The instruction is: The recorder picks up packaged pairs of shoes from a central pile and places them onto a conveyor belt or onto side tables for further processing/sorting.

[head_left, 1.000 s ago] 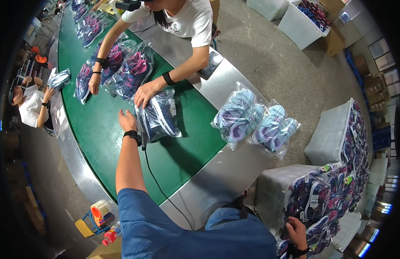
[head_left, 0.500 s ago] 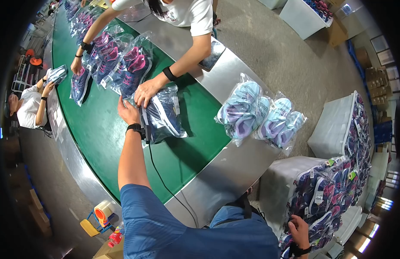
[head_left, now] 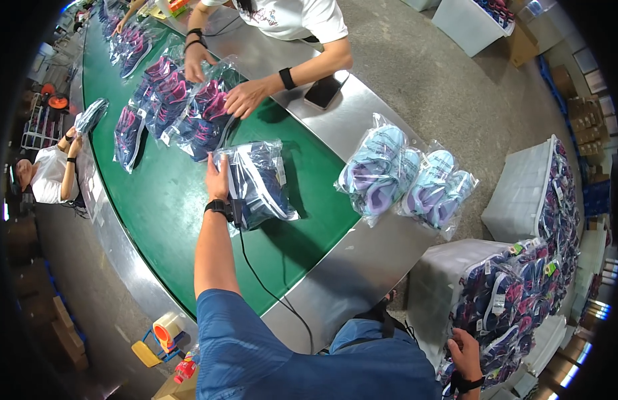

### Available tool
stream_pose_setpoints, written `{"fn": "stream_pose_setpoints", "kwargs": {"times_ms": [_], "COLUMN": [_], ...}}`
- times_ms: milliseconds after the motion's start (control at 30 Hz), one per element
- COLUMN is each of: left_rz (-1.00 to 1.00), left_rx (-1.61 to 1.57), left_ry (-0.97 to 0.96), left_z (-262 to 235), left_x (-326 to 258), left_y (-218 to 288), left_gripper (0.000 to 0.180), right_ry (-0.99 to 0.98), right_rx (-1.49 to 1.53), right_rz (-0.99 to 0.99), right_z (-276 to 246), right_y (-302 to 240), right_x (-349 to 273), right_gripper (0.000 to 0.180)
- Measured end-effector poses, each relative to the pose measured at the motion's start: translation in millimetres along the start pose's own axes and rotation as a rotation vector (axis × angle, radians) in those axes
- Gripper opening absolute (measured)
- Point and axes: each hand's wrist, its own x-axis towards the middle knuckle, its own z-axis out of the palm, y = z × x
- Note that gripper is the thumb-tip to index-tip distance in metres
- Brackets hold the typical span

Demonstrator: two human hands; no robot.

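Observation:
My left hand (head_left: 217, 179) is closed on the near-left edge of a clear plastic bag holding navy shoes with white soles (head_left: 259, 183), which rests on the green conveyor belt (head_left: 169, 220). A cable runs from a small black device at that wrist. Low on the right, my right hand (head_left: 464, 353) hangs beside a bin full of bagged navy and pink shoes (head_left: 502, 300), its fingers loosely curled and apart, nothing visible in them. Across the belt, a co-worker's hands (head_left: 249, 97) touch a group of bagged navy shoes with pink laces (head_left: 206, 117).
Two bags of light blue shoes (head_left: 379, 167) lie on the metal edge at right. A phone (head_left: 326, 91) sits on the far metal ledge. Another white bin (head_left: 519, 190) stands at right. A tape dispenser (head_left: 166, 330) is at lower left. Another person (head_left: 52, 170) holds a bag at far left.
The co-worker's hands have left the bag by my left hand and moved to the pink-laced shoes. My left hand still holds its bag; my right hand has barely moved.

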Motion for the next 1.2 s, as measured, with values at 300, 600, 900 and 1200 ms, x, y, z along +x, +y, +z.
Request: {"fn": "stream_pose_setpoints", "kwargs": {"times_ms": [300,600,900,1200], "left_rz": [-0.101,0.203,-0.698,-0.770], "left_rx": [-0.199,-0.132,-0.954,-0.627], "left_ry": [0.018,0.068,-0.574,-0.646], "left_z": [-2.6,-40.5,-104.7,-48.3], "left_x": [-121.5,-342.0,-462.3,-443.1], "left_y": [33.4,105.1,55.2,7.9], "left_gripper": [0.089,0.100,0.067,0.064], "right_ry": [-0.019,-0.027,-0.040,0.013], "right_rx": [-0.041,-0.042,-0.017,0.023], "right_rz": [-0.130,-0.330,-0.454,-0.558], "right_z": [6.0,5.3,4.8,12.2], "right_y": [5.7,16.0,46.5,85.5], "right_x": [10.4,38.8,57.9,71.5], "right_gripper": [0.034,0.035,0.035,0.040]}}
